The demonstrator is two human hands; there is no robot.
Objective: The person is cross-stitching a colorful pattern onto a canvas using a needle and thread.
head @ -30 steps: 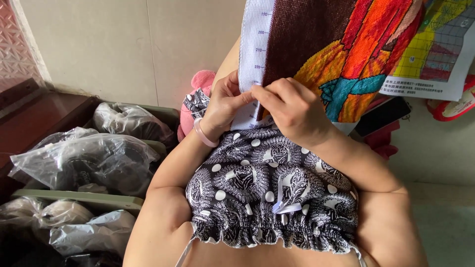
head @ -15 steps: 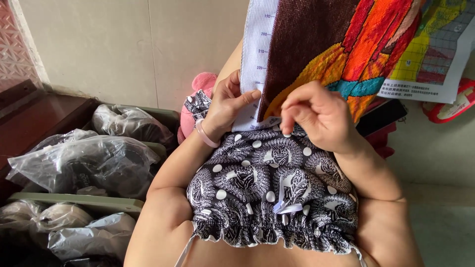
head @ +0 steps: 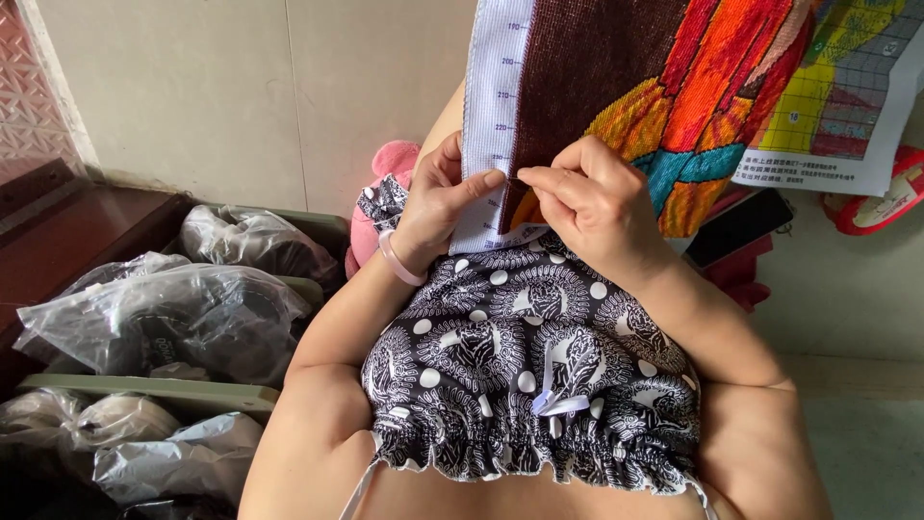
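A cross-stitch canvas [head: 616, 87] with a white numbered border and a brown, orange and teal stitched picture hangs in front of me. My left hand [head: 438, 197], with a pink bracelet on the wrist, pinches the canvas's white lower left edge. My right hand [head: 592, 197] presses its fingertips against the brown stitched area beside the left thumb, pinching what looks like a thin needle; the needle is too small to make out well. Both hands rest above my black-and-white patterned top [head: 529, 376].
Clear plastic bags [head: 164, 313] of dark goods fill green crates at the left. A printed colour chart [head: 837, 106] hangs at the upper right, beside a dark phone [head: 736, 229] and a red round object [head: 890, 193]. A pink soft item [head: 380, 193] lies behind my left wrist.
My right hand pulled away down and right from the canvas half a second ago, then came back up to the brown area next to the left thumb. The left hand kept its hold.
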